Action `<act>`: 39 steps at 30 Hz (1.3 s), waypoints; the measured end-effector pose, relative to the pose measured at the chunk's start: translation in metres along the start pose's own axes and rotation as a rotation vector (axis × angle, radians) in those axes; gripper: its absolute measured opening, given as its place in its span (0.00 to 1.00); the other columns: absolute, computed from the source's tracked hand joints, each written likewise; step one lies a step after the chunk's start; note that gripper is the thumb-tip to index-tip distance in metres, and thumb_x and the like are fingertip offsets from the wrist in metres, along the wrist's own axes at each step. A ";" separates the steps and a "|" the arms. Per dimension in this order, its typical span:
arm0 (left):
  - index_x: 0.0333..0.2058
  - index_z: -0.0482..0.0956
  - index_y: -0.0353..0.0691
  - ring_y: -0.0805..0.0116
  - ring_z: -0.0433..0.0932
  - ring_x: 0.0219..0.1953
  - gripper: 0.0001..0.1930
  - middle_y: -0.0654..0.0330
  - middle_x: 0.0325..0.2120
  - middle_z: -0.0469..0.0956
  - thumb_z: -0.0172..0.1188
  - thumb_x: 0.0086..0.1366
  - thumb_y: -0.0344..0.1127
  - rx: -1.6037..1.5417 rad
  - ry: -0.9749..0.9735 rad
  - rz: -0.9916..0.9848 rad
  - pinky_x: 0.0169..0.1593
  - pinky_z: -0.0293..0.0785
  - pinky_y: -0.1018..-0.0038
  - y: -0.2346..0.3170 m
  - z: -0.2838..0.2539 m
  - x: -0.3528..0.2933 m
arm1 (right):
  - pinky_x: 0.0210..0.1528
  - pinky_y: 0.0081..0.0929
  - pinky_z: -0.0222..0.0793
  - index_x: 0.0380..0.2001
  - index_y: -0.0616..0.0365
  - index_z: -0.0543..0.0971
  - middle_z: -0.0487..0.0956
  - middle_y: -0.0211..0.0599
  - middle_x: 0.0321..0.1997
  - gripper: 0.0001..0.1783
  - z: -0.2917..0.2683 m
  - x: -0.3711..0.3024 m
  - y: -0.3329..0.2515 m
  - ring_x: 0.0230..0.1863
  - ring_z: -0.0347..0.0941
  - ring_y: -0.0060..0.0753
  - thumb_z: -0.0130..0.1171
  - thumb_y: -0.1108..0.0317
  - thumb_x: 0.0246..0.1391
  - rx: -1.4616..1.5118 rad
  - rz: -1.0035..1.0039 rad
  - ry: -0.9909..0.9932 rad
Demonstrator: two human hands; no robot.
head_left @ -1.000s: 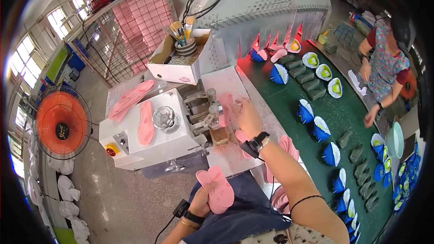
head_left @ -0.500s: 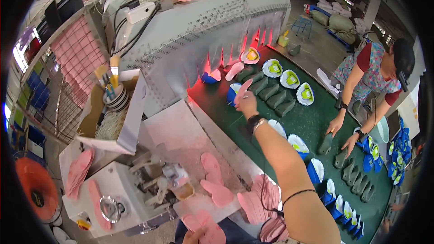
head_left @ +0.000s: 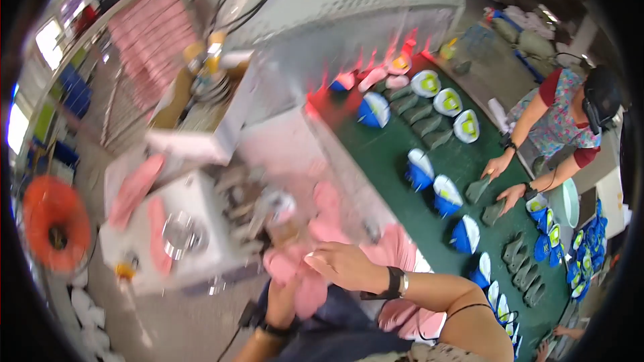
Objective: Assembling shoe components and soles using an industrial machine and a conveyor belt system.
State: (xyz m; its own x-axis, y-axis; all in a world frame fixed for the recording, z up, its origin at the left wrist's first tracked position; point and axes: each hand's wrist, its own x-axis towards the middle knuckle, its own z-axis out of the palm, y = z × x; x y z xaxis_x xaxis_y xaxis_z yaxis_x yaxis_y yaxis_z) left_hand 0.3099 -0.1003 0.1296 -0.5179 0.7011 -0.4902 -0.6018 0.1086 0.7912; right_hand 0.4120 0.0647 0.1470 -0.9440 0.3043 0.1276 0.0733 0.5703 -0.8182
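Note:
My left hand (head_left: 280, 305), low in the middle, is closed around a few pink shoe insoles (head_left: 310, 295) held above my lap. My right hand (head_left: 349, 266) reaches across from the right, its fingers drawn together at the upper edge of these insoles; blur softens the fingertips. Beyond my right hand, blue-and-white shoe uppers (head_left: 447, 196) stand in a line on the green conveyor belt (head_left: 382, 161). Farther along are dark grey shoe lasts (head_left: 422, 127) and uppers with yellow-green insides (head_left: 448, 102).
Across the belt a co-worker's hands (head_left: 504, 202) hold grey lasts. A white machine (head_left: 201, 228) and a box of brushes (head_left: 228, 137) stand left. More insoles (head_left: 396, 248) are stacked beside the belt. Red light glows under the heater hood (head_left: 295, 60). An orange fan (head_left: 57, 224) is far left.
My right hand has come back from the far belt to the insoles in my left hand. A pink piece now shows by the far lasts. My view has shifted.

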 end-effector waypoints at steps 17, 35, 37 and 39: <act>0.52 0.68 0.33 0.62 0.78 0.39 0.19 0.56 0.36 0.77 0.50 0.68 0.40 -0.322 -0.212 -0.235 0.45 0.77 0.64 -0.019 -0.073 -0.100 | 0.34 0.20 0.70 0.37 0.62 0.78 0.80 0.29 0.33 0.09 0.077 -0.034 0.011 0.32 0.75 0.19 0.61 0.69 0.54 0.563 0.403 0.599; 0.59 0.60 0.31 0.49 0.75 0.52 0.23 0.42 0.49 0.74 0.43 0.73 0.41 -0.271 -0.293 -0.448 0.57 0.73 0.61 -0.027 -0.069 -0.111 | 0.35 0.44 0.71 0.37 0.65 0.78 0.80 0.54 0.30 0.13 0.005 0.071 0.002 0.32 0.77 0.58 0.56 0.64 0.55 -0.126 0.385 0.566; 0.59 0.60 0.32 0.46 0.75 0.53 0.23 0.46 0.51 0.72 0.45 0.72 0.41 -0.310 -0.211 -0.401 0.57 0.72 0.57 -0.025 -0.066 -0.102 | 0.32 0.42 0.71 0.33 0.66 0.78 0.80 0.56 0.28 0.15 0.023 0.092 0.011 0.30 0.78 0.56 0.56 0.61 0.55 0.082 0.437 0.548; 0.59 0.62 0.33 0.51 0.76 0.52 0.22 0.50 0.51 0.72 0.48 0.71 0.38 -0.284 -0.231 -0.429 0.57 0.73 0.58 -0.019 -0.060 -0.091 | 0.27 0.31 0.70 0.34 0.60 0.78 0.79 0.43 0.25 0.14 0.039 0.127 0.051 0.24 0.77 0.32 0.57 0.59 0.57 0.347 0.424 0.615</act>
State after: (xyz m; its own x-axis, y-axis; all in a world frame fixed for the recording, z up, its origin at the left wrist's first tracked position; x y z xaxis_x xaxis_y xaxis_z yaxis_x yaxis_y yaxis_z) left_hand 0.3321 -0.2081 0.1379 -0.0639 0.7755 -0.6282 -0.8857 0.2460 0.3937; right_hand 0.2831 0.1025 0.0998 -0.5061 0.8620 -0.0290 0.1847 0.0755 -0.9799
